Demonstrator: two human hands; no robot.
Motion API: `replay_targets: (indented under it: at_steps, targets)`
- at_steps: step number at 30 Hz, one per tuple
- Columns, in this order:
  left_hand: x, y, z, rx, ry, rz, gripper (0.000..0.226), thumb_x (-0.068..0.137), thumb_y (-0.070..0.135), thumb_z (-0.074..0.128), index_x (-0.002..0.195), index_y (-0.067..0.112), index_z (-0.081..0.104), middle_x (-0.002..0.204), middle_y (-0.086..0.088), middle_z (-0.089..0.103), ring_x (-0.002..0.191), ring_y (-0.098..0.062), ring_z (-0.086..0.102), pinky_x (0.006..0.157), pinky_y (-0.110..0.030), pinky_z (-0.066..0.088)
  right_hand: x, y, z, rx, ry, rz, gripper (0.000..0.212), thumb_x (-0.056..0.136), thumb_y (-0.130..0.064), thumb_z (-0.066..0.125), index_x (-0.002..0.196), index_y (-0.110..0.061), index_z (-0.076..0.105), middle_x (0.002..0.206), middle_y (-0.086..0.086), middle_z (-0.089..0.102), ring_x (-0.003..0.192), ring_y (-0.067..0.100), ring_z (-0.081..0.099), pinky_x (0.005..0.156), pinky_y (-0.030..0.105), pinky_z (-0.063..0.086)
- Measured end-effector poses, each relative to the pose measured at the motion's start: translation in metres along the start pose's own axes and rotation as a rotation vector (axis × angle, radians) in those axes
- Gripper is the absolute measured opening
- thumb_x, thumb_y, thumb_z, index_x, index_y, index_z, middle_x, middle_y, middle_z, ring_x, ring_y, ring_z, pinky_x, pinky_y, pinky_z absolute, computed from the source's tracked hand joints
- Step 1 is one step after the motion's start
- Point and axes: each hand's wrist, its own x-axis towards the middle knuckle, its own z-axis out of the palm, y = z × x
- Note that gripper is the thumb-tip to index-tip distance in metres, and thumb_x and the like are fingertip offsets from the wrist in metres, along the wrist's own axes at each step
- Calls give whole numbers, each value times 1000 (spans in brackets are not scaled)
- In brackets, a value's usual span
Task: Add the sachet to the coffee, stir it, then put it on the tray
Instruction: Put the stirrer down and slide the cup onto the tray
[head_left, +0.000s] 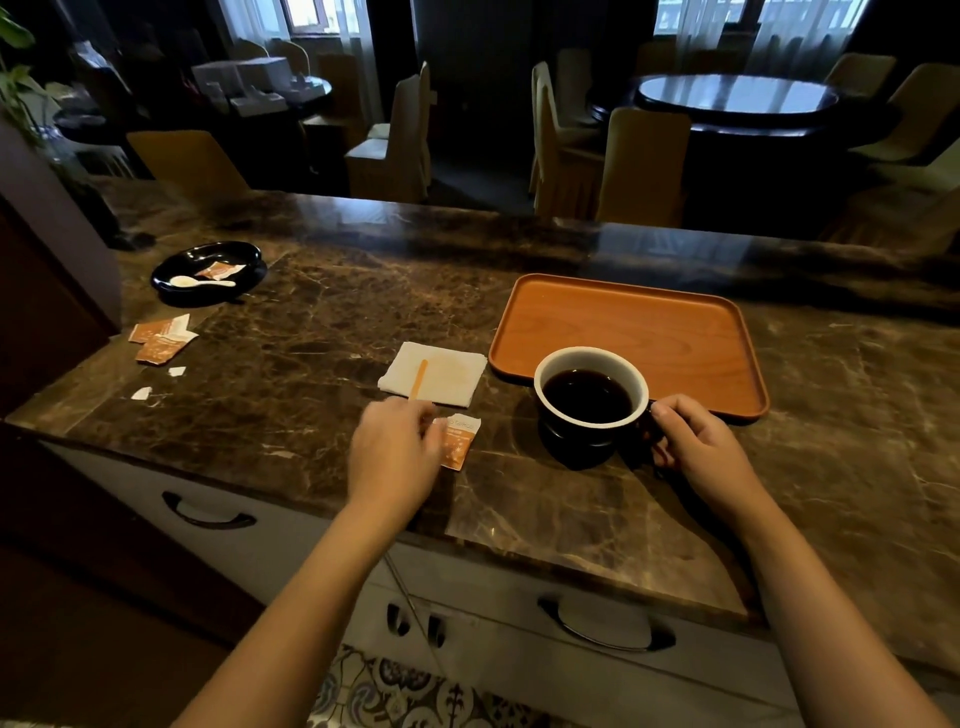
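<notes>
A dark cup of black coffee (589, 395) stands on the marble counter, just in front of the orange tray (675, 322). My right hand (698, 441) grips the cup's handle. An orange and white sachet (460, 441), torn at its top, lies flat on the counter left of the cup. My left hand (392, 457) rests on the sachet's left edge, fingertips touching it. A wooden stir stick (418, 378) lies on a white napkin (434, 374) just beyond the sachet.
A black dish (249, 254) at the far left holds a white spoon (200, 282) and a sachet. Torn empty sachets (161, 338) and paper scraps lie near the counter's left end. Drawers with handles run below the front edge. Chairs and tables stand beyond.
</notes>
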Motion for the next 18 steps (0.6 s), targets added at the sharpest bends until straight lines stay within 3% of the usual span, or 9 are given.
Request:
replay_targets:
  at_steps: [3, 7, 12, 18]
  targets:
    - [-17, 35, 18, -109, -136, 243, 34, 85, 26, 55, 117, 14, 58, 119, -5, 61, 112, -20, 51, 91, -30, 39, 0, -1, 0, 5, -8, 13, 26, 97, -23, 45, 85, -3, 57, 49, -9, 49, 46, 5, 45, 45, 17, 39]
    - [-24, 52, 40, -123, -359, 308, 55, 89, 37, 48, 136, 12, 34, 148, -9, 33, 136, -20, 25, 110, -33, 22, -1, -3, 1, 5, -13, 32, 25, 98, -24, 44, 81, -11, 57, 55, -8, 51, 49, 6, 45, 46, 19, 39]
    - [-24, 50, 51, 127, -451, 446, 77, 86, 62, 24, 142, 10, 17, 155, -11, 12, 142, -22, 4, 109, -31, -3, 1, -9, 0, 43, -44, 108, 28, 96, -26, 46, 72, -20, 58, 60, -6, 55, 52, 7, 46, 49, 21, 38]
    - [-27, 48, 55, 171, -439, 468, 80, 85, 65, 14, 142, 9, 8, 155, -13, 6, 142, -21, -1, 110, -31, -7, 11, -18, -11, -135, -131, 179, 29, 96, -30, 45, 84, -7, 58, 69, 5, 55, 58, 12, 48, 55, 26, 39]
